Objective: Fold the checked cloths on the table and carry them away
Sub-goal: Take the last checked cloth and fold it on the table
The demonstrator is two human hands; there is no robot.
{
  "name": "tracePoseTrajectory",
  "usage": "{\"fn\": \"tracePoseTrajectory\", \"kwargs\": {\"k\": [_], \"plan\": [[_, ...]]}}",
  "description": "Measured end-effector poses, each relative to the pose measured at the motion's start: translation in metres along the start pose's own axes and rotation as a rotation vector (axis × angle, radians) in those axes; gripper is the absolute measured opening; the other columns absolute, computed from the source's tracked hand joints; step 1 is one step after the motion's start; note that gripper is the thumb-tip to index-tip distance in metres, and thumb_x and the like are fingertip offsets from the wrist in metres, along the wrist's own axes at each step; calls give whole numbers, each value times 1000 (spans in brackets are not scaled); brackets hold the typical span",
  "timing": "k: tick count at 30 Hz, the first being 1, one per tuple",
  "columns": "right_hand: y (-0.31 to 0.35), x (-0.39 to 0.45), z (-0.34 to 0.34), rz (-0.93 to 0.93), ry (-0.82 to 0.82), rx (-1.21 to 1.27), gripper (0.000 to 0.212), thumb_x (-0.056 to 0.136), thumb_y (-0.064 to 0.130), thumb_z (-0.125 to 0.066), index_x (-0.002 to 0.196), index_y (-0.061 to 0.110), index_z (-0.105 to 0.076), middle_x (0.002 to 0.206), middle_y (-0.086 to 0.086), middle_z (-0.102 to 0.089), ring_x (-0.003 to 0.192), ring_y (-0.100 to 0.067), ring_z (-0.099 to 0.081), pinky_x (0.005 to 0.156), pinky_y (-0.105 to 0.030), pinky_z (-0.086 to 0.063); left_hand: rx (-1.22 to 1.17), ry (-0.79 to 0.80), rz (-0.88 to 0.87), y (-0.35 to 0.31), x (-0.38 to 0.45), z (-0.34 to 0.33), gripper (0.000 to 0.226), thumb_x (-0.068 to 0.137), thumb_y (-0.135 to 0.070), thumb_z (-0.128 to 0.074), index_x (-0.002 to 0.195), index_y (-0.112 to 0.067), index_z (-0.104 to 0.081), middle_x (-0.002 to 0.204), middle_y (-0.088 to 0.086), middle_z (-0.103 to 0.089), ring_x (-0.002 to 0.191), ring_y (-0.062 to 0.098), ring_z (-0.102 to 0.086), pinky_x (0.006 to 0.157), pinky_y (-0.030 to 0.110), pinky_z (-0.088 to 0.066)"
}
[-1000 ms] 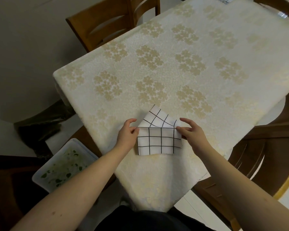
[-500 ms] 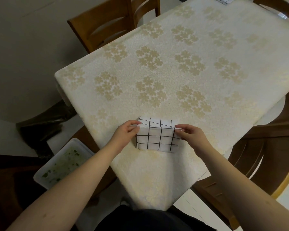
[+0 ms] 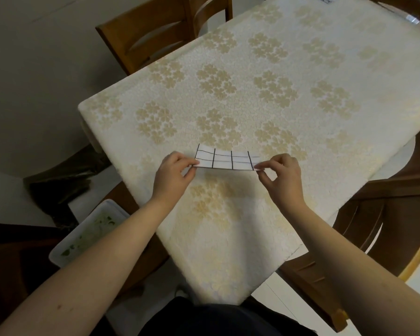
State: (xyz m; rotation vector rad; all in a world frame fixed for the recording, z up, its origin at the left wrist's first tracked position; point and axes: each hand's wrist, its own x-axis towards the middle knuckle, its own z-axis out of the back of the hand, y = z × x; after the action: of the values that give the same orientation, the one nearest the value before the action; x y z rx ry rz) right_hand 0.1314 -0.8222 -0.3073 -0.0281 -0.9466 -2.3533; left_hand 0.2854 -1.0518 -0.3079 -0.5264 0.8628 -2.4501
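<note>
You are working with both arms bare from the hands right down to where they are leaving the picture's lower corners, with no sleeve showing on either. Your left hand [image 3: 174, 174] and your right hand [image 3: 283, 177] are wearing no gloves, rings, watch or bands that can be made out. Low in the middle, you are wearing a dark, plain garment [image 3: 216, 320], its cut being too shadowed to tell.

My tabletop [image 3: 264, 93] wears a cream cover patterned with gold flower clusters; a wooden chair [image 3: 155, 32] stands at its far side; a white plastic tub [image 3: 87, 236] sits on the pale floor [image 3: 34, 69] to my left.
</note>
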Motion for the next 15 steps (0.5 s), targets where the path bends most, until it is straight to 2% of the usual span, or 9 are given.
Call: {"fn": "tracePoseTrajectory", "kwargs": {"k": [3, 6, 8, 10, 13, 15], "plan": [[-11, -29, -14, 9, 59, -53, 18, 78, 8, -76, 89, 21, -76, 91, -2, -57, 89, -21, -46, 78, -33, -34, -151, 124, 225, 5, -24, -17, 20, 87, -6, -66, 102, -18, -72, 97, -5, -64, 87, 11, -62, 80, 17, -50], [-27, -75, -35, -130, 171, -69, 30, 78, -4, -68, 91, 21, -75, 102, -3, -60, 97, -28, -52, 83, -34, -32, -311, 300, 511, 10, -60, -40, 27, 89, -1, -62, 101, -24, -69, 100, -4, -69, 93, 10, -65, 73, 4, -45], [-32, -99, -43, -202, 187, -65, 40, 76, -12, -59, 98, 18, -73, 110, -6, -61, 105, -31, -52, 87, -34, -30, -391, 366, 666, 15, -80, -51, 30, 91, -3, -57, 99, -30, -65, 107, -2, -69, 98, 12, -65, 71, 9, -44], [-31, -109, -47, -232, 191, -64, 43, 76, -12, -57, 107, 14, -70, 117, -9, -61, 111, -33, -52, 92, -34, -29, -444, 333, 764, 19, -86, -57, 29, 94, -7, -53, 98, -33, -64, 110, -1, -69, 100, 14, -65, 75, 17, -48], [-25, -99, -53, -166, 203, -86, 40, 84, 2, -58, 122, 12, -64, 127, -9, -59, 121, -31, -51, 101, -34, -30, -501, 244, 825, 20, -77, -58, 7, 96, -22, -59, 98, -28, -61, 105, 1, -69, 91, 17, -70, 85, 32, -56], [-19, -86, -64, -90, 282, -128, 47, 90, 18, -51, 137, 12, -53, 140, -8, -52, 133, -29, -44, 110, -38, -27, -512, 215, 855, 20, -67, -58, 11, 93, -29, -65, 100, -22, -58, 100, 4, -69, 81, 20, -72, 79, 36, -60]]}}
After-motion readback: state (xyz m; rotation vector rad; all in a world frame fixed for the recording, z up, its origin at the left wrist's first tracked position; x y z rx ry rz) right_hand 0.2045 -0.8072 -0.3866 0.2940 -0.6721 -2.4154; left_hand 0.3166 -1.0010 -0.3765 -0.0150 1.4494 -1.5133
